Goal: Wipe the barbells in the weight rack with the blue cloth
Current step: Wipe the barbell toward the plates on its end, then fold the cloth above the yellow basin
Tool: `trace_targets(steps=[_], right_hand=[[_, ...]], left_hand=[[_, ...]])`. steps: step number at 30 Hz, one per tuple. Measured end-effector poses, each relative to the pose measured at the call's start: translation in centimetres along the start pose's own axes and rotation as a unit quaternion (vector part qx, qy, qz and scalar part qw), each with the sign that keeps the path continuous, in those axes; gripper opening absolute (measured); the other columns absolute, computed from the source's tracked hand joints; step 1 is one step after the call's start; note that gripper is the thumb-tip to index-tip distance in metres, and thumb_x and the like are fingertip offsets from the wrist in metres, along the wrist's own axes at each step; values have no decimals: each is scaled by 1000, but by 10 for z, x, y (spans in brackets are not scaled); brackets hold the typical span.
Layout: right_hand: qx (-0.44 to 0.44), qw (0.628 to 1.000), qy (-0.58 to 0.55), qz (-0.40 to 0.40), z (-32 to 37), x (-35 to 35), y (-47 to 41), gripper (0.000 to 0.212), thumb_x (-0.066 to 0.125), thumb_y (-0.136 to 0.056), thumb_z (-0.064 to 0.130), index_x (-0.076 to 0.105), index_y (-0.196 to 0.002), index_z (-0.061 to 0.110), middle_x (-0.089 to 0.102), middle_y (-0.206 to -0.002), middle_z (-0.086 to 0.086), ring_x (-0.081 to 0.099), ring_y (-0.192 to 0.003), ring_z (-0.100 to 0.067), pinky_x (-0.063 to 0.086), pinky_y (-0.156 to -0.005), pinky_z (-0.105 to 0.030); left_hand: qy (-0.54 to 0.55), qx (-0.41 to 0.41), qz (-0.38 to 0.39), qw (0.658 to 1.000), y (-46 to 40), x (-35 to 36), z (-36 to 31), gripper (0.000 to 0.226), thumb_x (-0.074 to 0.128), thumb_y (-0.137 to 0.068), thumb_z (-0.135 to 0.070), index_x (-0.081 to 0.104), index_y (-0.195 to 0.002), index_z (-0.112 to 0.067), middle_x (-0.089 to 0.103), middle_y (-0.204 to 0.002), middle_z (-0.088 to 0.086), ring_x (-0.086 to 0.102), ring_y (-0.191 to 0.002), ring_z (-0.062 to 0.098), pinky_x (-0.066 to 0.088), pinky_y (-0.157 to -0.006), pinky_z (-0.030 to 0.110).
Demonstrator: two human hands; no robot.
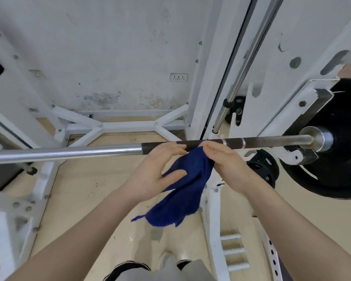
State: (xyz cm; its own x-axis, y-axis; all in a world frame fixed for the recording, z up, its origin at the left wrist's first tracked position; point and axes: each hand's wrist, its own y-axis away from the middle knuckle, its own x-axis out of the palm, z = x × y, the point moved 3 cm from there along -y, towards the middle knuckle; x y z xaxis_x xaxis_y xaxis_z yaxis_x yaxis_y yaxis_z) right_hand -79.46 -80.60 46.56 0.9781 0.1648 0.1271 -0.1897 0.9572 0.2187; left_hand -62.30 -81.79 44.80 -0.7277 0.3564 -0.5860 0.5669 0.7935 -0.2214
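A barbell (69, 152) lies level across the white weight rack (241, 110), chrome on the left and dark and knurled on the right. A black weight plate (340, 159) sits on its right end. The blue cloth (182, 191) hangs just below the dark section, its top edge touching the bar. My left hand (150, 173) holds the cloth from the left, fingertips against the bar. My right hand (229, 165) pinches the cloth's upper edge from the right.
A chrome guide rod (245, 63) and white uprights rise behind the bar on the right. Smaller black plates (265, 167) are stored low on the rack. White base struts (128, 124) cross the wooden floor. My shoes (166, 260) show below.
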Motion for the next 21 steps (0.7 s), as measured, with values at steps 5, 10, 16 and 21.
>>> trace_targets(steps=[5, 10, 16, 21], right_hand=[[64, 984, 36, 164, -18, 72, -10, 17, 48, -86, 18, 56, -78, 6, 61, -67, 6, 57, -64, -4, 45, -62, -15], [73, 929, 201, 301, -41, 171, -15, 17, 63, -77, 28, 54, -65, 20, 55, -62, 7, 52, -57, -8, 40, -56, -18], [98, 852, 331, 394, -86, 308, -7, 24, 70, -77, 22, 50, -80, 10, 60, -75, -10, 60, -66, -24, 45, -62, -40], [132, 697, 435, 555, -145, 443, 37, 55, 75, -69, 35, 52, -118, 30, 68, -91, -3, 68, -82, -24, 53, -69, -40]], left_hand=[[196, -184, 62, 961, 78, -33, 26, 31, 66, -77, -30, 60, -106, -23, 67, -98, -1, 61, -94, 2, 46, -87, 18], [218, -313, 28, 924, 193, -73, 54, 12, 65, -82, -7, 58, -74, -11, 58, -74, -1, 55, -70, 7, 45, -70, 19], [286, -387, -186, 856, 364, -117, 65, 9, 60, -87, -15, 57, -80, -12, 62, -74, -11, 57, -75, 4, 42, -70, 10], [269, -412, -302, 816, 471, -143, 52, 21, 58, -88, -22, 57, -93, -1, 63, -81, 16, 58, -68, 15, 47, -63, 29]])
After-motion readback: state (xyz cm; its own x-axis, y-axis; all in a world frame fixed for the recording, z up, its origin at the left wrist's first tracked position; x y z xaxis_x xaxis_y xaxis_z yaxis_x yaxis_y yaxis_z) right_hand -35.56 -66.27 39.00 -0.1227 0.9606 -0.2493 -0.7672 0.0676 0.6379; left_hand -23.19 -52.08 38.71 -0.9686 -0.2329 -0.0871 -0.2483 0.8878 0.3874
